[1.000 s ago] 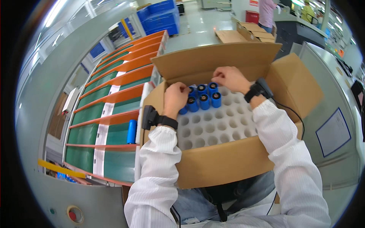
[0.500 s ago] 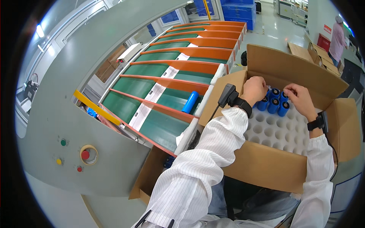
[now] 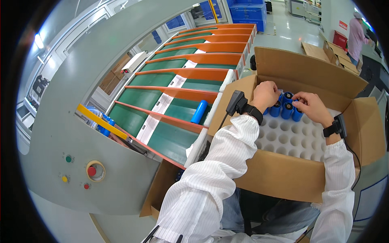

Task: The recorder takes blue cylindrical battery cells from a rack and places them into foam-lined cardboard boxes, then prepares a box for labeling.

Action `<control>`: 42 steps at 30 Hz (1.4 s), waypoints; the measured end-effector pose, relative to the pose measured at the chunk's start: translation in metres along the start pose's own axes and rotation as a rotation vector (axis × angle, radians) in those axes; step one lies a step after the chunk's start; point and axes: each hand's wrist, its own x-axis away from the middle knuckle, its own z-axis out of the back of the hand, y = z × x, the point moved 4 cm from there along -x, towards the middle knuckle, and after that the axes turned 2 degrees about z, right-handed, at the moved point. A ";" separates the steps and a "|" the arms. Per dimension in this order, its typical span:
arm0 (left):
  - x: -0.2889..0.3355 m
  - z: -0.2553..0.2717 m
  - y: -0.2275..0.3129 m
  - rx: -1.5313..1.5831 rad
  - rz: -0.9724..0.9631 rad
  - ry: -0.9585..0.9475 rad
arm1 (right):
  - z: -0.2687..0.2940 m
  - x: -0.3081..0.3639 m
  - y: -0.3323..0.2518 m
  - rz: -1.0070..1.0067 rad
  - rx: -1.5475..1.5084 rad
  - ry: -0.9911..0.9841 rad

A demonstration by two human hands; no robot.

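Note:
Blue cylindrical battery cells (image 3: 287,110) stand upright in a group in the round holes of a white foam tray (image 3: 279,139) inside an open cardboard box. My left hand (image 3: 265,95) is over the group's left side, closed with its fingers curled down. Its fingertips are hidden, so what they hold does not show. From the right, my right hand (image 3: 311,106) reaches in with bent fingers. Its thumb and fingertips close around the top of a cell in the back row, which they partly cover.
Left of the box, a green-bedded chute (image 3: 174,135) has orange dividers (image 3: 206,73); one blue cell (image 3: 199,112) lies in a near lane. A grey machine housing (image 3: 52,133) carries buttons. More blue cells (image 3: 106,125) show beneath a yellow bar (image 3: 99,120). A person (image 3: 356,38) stands at the far right.
My right hand has shifted slightly left across the cells, covering more of the back row. My left hand stays at the group's left side. The whole view has moved a little.

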 end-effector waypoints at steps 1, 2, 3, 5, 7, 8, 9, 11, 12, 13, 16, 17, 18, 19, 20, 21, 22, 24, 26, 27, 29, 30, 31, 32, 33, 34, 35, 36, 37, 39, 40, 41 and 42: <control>0.000 0.001 0.000 0.000 0.002 0.002 | 0.000 0.000 -0.001 -0.003 -0.018 -0.005; 0.001 0.001 0.001 0.009 0.002 -0.014 | 0.000 0.000 -0.001 -0.006 -0.037 -0.011; 0.001 0.001 0.002 0.018 0.002 -0.029 | 0.000 0.000 0.000 -0.004 -0.037 -0.014; 0.001 0.001 0.002 0.005 0.004 -0.019 | 0.000 0.000 0.003 -0.011 -0.032 -0.029; 0.000 0.002 0.002 -0.007 0.001 -0.009 | 0.000 0.000 0.002 -0.005 -0.009 -0.043; 0.000 0.001 0.001 0.004 -0.004 -0.005 | 0.000 0.000 0.002 0.000 0.015 -0.053; 0.000 0.001 0.001 0.015 -0.010 -0.001 | 0.001 0.000 0.001 0.000 0.015 -0.051; 0.000 0.000 0.000 0.018 -0.009 -0.003 | 0.000 0.001 -0.001 0.014 0.024 -0.071; 0.000 -0.001 -0.001 0.022 -0.007 -0.005 | 0.001 0.002 -0.002 0.014 0.024 -0.068; 0.000 -0.001 0.000 0.021 -0.009 -0.004 | 0.001 0.002 -0.003 0.022 0.031 -0.072; 0.000 0.000 0.000 0.021 -0.024 -0.012 | 0.001 0.001 -0.001 0.036 0.041 -0.079; 0.001 0.000 0.000 0.026 -0.025 -0.014 | 0.001 0.001 0.001 0.041 0.044 -0.084; 0.001 0.000 0.001 0.032 -0.025 -0.015 | 0.001 0.002 0.002 0.038 0.044 -0.086; 0.001 0.000 0.001 0.032 -0.022 -0.016 | 0.000 0.002 0.002 0.019 0.024 -0.096; 0.001 0.001 0.001 0.025 -0.024 -0.013 | -0.002 0.002 0.002 0.000 0.003 -0.107; 0.000 0.001 0.000 0.019 -0.025 -0.010 | -0.002 0.001 0.002 -0.001 0.002 -0.110; 0.000 0.002 0.001 0.020 -0.020 -0.011 | -0.003 0.000 0.003 -0.002 0.002 -0.118; 0.000 0.003 0.003 0.018 -0.016 -0.029 | -0.003 0.001 0.006 -0.004 0.001 -0.130; 0.000 0.002 0.002 0.028 -0.010 -0.026 | -0.004 0.001 0.006 -0.021 0.018 -0.147; -0.001 0.002 0.001 0.040 -0.008 -0.028 | -0.004 0.000 0.006 -0.017 0.018 -0.149; 0.000 0.002 0.003 0.032 -0.011 -0.035 | -0.004 0.002 0.009 -0.060 0.015 -0.166; 0.000 0.002 0.004 0.025 -0.013 -0.044 | -0.004 0.002 0.009 -0.061 0.017 -0.163; 0.001 0.002 0.003 0.025 -0.015 -0.044 | -0.005 0.002 0.008 -0.070 0.011 -0.169; 0.001 0.002 0.002 0.032 -0.009 -0.042 | -0.007 0.002 0.007 -0.080 0.005 -0.175; 0.001 0.003 0.001 0.039 -0.004 -0.041 | -0.006 0.002 0.006 -0.081 0.006 -0.173; 0.000 0.002 0.000 0.039 -0.003 -0.040 | -0.005 0.002 0.004 -0.089 0.021 -0.185; 0.000 0.002 0.000 0.044 -0.016 -0.029 | -0.005 0.002 0.003 -0.097 0.036 -0.197; -0.001 0.002 0.000 0.049 -0.029 -0.017 | -0.005 0.002 0.003 -0.096 0.037 -0.198; -0.001 0.002 0.000 0.051 -0.028 -0.017 | -0.005 0.001 0.006 -0.087 0.038 -0.198; -0.002 0.001 0.002 0.061 -0.006 -0.040 | -0.005 0.001 0.009 -0.077 0.042 -0.199; -0.003 0.001 0.001 0.062 -0.008 -0.038 | -0.005 0.001 0.010 -0.084 0.038 -0.203; -0.003 0.000 0.001 0.061 -0.009 -0.036 | -0.005 0.001 0.011 -0.090 0.033 -0.206; -0.003 0.000 0.000 0.059 -0.010 -0.034 | -0.005 0.002 0.010 -0.089 0.036 -0.204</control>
